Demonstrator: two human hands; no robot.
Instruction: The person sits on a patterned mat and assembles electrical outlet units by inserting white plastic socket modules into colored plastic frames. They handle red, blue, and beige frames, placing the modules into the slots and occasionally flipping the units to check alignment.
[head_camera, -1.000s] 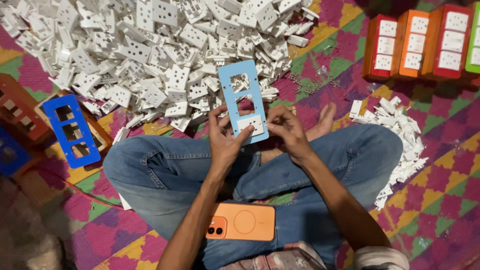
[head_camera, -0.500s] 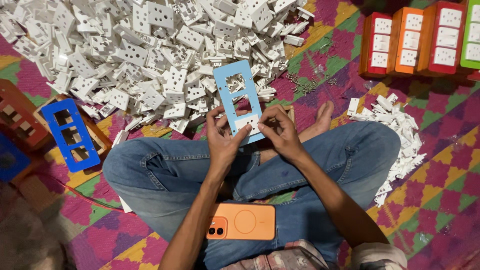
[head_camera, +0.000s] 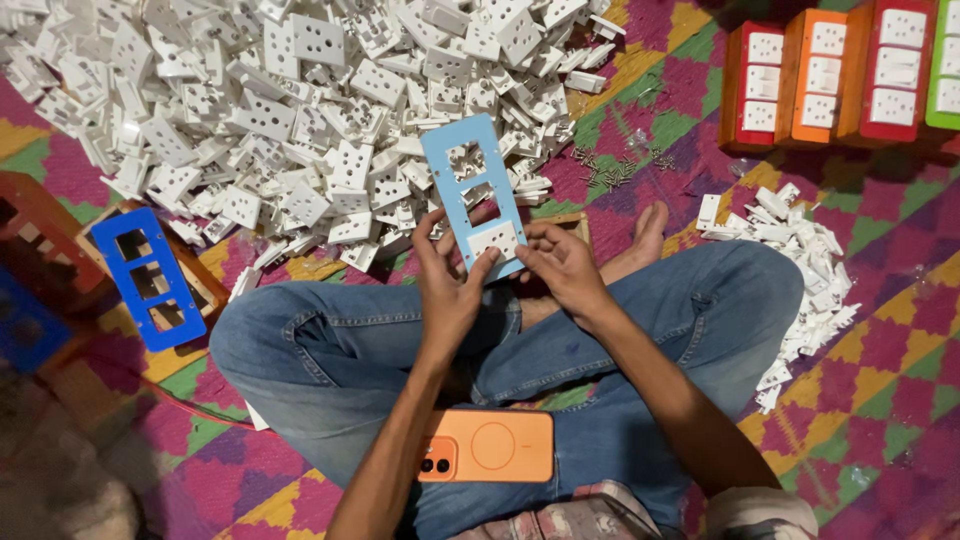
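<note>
The white socket piece sits in the lowest window of the light blue plate and could pop out or seat crooked if the thumbs press unevenly — the plate is only pinched at its bottom. Left hand and right hand both clamp that end, plate tilted up above the lap, fingers curled — wrists close together.

Single head-worn view, looking steeply down, close over crossed legs and patterned mat
</note>
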